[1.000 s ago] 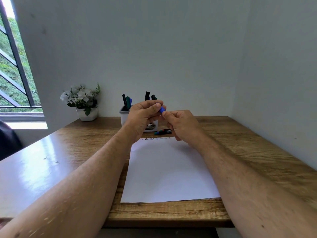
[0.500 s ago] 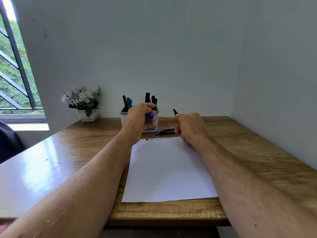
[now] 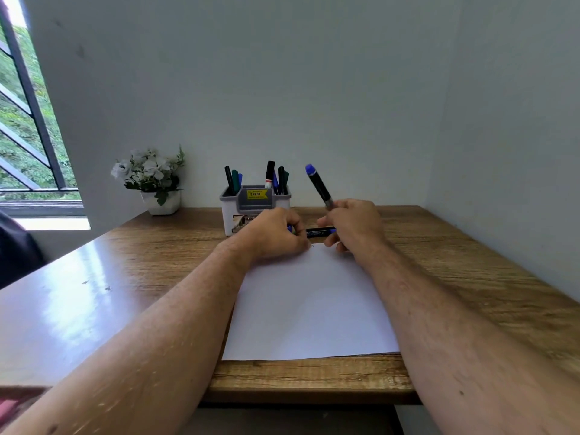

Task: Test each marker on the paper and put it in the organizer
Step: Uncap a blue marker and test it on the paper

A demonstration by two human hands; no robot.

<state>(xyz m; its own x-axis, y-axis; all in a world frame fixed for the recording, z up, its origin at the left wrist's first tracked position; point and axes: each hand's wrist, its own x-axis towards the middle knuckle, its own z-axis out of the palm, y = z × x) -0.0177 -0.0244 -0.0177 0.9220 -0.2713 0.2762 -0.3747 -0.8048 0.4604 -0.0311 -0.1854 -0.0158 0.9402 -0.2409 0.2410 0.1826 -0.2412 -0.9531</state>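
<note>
My right hand (image 3: 353, 226) grips a black marker with a blue end (image 3: 318, 187); it slants up and to the left, its tip hidden in my fingers above the far edge of the white paper (image 3: 310, 309). My left hand (image 3: 276, 235) rests as a fist on the paper's far left corner, and a bit of the blue cap shows at its fingers. Another black and blue marker (image 3: 320, 232) lies on the table between my hands. Behind them stands the grey and white organizer (image 3: 229, 216), with several markers upright in it.
A wooden table (image 3: 455, 262) runs to white walls at the back and right. A white pot of flowers (image 3: 153, 180) sits at the back left, beside a barred window (image 3: 28, 127). A dark object (image 3: 15, 246) shows at the left edge.
My hands pulled the blue cap off the marker and moved apart. Both then dropped to the paper's far edge, and the marker in my right hand now stands with its blue end up.
</note>
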